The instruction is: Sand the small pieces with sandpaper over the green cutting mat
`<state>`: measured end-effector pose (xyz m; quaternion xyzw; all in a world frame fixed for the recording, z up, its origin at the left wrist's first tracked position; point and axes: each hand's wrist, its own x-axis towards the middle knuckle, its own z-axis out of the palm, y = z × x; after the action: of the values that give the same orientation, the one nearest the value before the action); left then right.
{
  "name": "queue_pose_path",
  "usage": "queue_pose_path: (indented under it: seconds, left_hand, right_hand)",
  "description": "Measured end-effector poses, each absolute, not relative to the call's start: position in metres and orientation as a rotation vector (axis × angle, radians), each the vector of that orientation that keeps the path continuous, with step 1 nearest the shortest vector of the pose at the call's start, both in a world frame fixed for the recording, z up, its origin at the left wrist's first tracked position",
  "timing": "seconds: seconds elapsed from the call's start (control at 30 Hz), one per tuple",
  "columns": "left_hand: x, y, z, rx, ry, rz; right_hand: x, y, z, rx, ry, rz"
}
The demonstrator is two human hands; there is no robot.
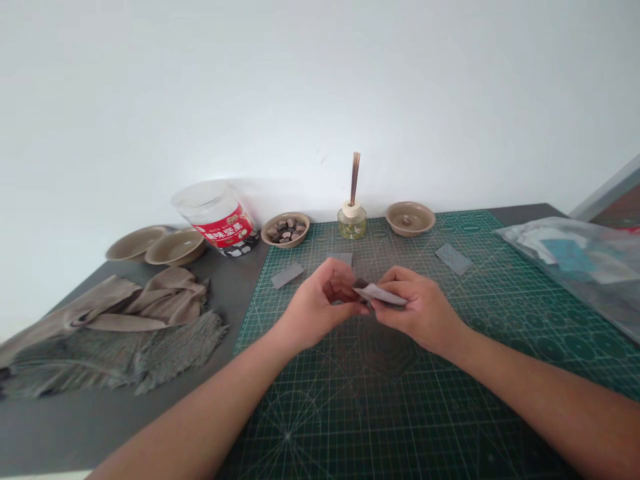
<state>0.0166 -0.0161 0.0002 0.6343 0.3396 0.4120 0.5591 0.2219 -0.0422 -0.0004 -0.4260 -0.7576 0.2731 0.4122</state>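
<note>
Head view: clamping folded light-grey sheet (387,295) in right hand (423,310), above green cutting mat (325,400). Curling left hand (317,303) close beside, at small dark piece (360,283) by sheet's left end; can't tell if gripping it. Seen behind, along mat's far edge: pebble-filled bowl (284,245), reed diffuser (352,223), second bowl (411,231).

Head-worn view, close above hands (423,307), facing forward and down, wall (320,87) beyond.
</note>
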Motion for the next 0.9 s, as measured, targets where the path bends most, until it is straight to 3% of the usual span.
queue_pose_path:
  seconds: [0.57, 0.9]
  left_hand:
    - [0.0139, -0.0185, 0.0025, 1.560, 0.829, 0.911]
    - [0.0149, -0.0204, 0.0044, 1.582, 0.816, 0.968]
  right_hand:
    - [0.2246, -0.0434, 0.0011, -1.073, -1.955, 0.728]
    - [0.2245, -0.0443, -0.0050, -0.974, -2.019, 0.553]
